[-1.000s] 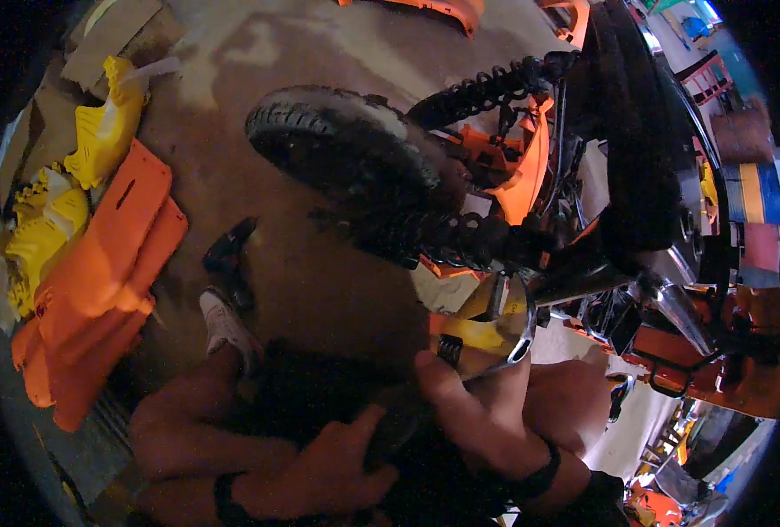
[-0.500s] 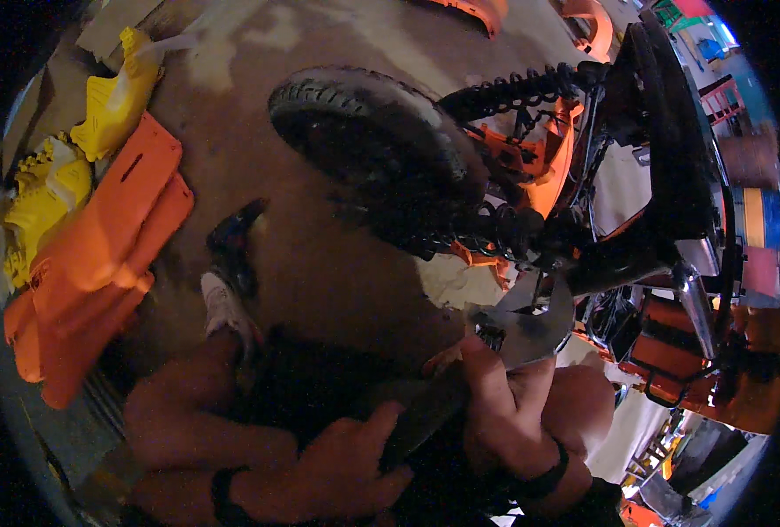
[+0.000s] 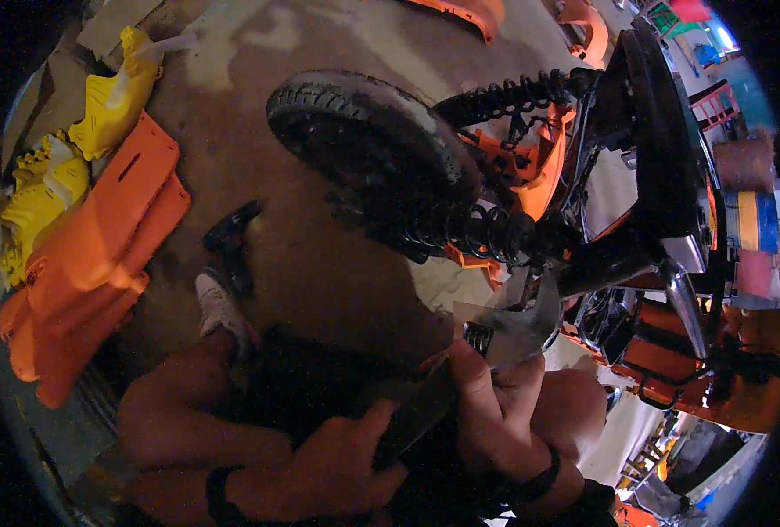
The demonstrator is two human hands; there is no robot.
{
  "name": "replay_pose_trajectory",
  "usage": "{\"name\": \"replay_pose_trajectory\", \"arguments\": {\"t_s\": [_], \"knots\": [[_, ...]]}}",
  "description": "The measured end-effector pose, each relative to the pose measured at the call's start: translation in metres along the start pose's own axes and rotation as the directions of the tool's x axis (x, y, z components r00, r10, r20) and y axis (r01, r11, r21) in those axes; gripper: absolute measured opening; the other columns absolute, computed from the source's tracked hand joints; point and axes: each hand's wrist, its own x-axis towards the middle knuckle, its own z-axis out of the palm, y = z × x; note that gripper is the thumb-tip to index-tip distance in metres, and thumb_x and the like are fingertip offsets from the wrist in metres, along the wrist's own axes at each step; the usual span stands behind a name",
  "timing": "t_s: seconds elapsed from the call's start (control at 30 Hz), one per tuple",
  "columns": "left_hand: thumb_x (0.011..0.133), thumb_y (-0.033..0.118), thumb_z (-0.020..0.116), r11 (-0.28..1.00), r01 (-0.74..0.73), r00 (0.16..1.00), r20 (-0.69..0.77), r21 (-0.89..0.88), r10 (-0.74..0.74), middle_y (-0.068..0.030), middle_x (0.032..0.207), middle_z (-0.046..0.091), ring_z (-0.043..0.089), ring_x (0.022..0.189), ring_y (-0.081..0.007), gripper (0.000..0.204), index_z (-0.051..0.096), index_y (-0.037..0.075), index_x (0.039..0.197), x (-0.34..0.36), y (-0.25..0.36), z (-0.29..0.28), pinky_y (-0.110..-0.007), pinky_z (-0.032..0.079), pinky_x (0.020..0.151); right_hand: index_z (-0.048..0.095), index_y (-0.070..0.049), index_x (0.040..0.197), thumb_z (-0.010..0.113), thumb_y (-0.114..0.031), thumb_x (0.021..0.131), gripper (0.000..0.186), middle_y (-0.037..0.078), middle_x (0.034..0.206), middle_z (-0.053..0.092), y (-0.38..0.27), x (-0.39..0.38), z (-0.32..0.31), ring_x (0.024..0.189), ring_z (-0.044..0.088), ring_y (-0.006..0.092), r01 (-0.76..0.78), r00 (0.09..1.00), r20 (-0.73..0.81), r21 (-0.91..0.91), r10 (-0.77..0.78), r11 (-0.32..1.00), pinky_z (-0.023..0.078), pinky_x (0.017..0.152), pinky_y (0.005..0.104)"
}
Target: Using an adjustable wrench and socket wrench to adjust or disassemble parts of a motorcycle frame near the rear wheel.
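A long, dark, flat piece [image 3: 418,423] lies between my hands over my lap. My left hand [image 3: 341,461] is closed on its lower end, with the thumb along its edge. My right hand [image 3: 499,408] grips its upper end, the thumb pointing up. Just beyond that thumb is a greyish, thin plate [image 3: 521,329] with a small black ribbed part [image 3: 478,335] at its near corner. Whether the plate and the dark piece are joined, I cannot tell. Dim light hides much of the fingers' undersides.
Ahead stands a partly stripped vehicle with a black tyre [image 3: 355,132], a coil-spring shock absorber [image 3: 460,230] and a black frame [image 3: 662,167]. On the floor at left lie orange panels [image 3: 100,255], yellow panels [image 3: 113,105] and a cordless drill [image 3: 230,241] beside my shoe [image 3: 219,303].
The view has shifted slightly, and the vehicle looks sharper. Both hands keep their grip on the dark piece, with hardly any movement against it.
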Motion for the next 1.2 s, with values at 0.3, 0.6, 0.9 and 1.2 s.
{"name": "replay_pose_trajectory", "arguments": {"t_s": [0.3, 0.6, 0.9, 1.2], "knots": [[0.069, 0.042, 0.069, 0.998, -0.047, 0.997, -0.063, -0.041, 0.044, -0.0290, 0.108, 0.053, 0.053, 0.101, -0.0469, 0.084, 0.030, 0.009, 0.136, -0.002, -0.019, 0.015, -0.055, 0.043, 0.087, 0.062, 0.005, 0.078, 0.061, -0.014, 0.084, 0.020, 0.006, 0.058, 0.060, 0.005, -0.001, 0.000, 0.055, 0.056, 0.0093, 0.127, 0.992, 0.011, -0.095, -0.126, 0.987, 0.046, 0.054, 0.0268], [0.069, 0.044, 0.068, 1.000, 0.006, 0.999, -0.037, -0.003, -0.006, -0.0324, 0.105, 0.053, 0.054, 0.096, -0.0497, 0.085, 0.030, 0.007, 0.135, -0.015, -0.001, 0.009, -0.057, 0.044, 0.084, 0.060, 0.004, 0.096, 0.060, -0.012, 0.082, 0.021, 0.009, 0.083, 0.064, 0.008, -0.005, -0.002, 0.077, 0.060, 0.0127, 0.096, 0.995, -0.008, 0.039, -0.096, 0.995, 0.047, 0.067, 0.0286], [0.069, 0.036, 0.069, 0.995, -0.077, 0.979, -0.182, 0.058, 0.087, -0.0280, 0.104, 0.057, 0.055, 0.098, -0.0449, 0.077, 0.036, 0.003, 0.130, -0.010, -0.013, 0.018, -0.052, 0.046, 0.086, 0.060, 0.002, 0.097, 0.060, -0.011, 0.080, 0.021, 0.011, 0.088, 0.065, 0.005, 0.004, -0.002, 0.081, 0.062, 0.0181, 0.220, 0.975, 0.017, -0.108, -0.220, 0.970, 0.049, 0.072, 0.0305], [0.068, 0.030, 0.069, 0.977, -0.212, 0.961, -0.188, -0.024, 0.204, -0.0226, 0.101, 0.061, 0.060, 0.093, -0.0384, 0.064, 0.045, 0.001, 0.119, 0.009, -0.021, 0.017, -0.045, 0.049, 0.084, 0.063, 0.000, 0.091, 0.064, -0.017, 0.079, 0.022, 0.009, 0.079, 0.066, 0.006, 0.010, -0.001, 0.074, 0.064, 0.0191, 0.208, 0.978, 0.002, -0.136, -0.209, 0.969, 0.049, 0.068, 0.0306]]}}
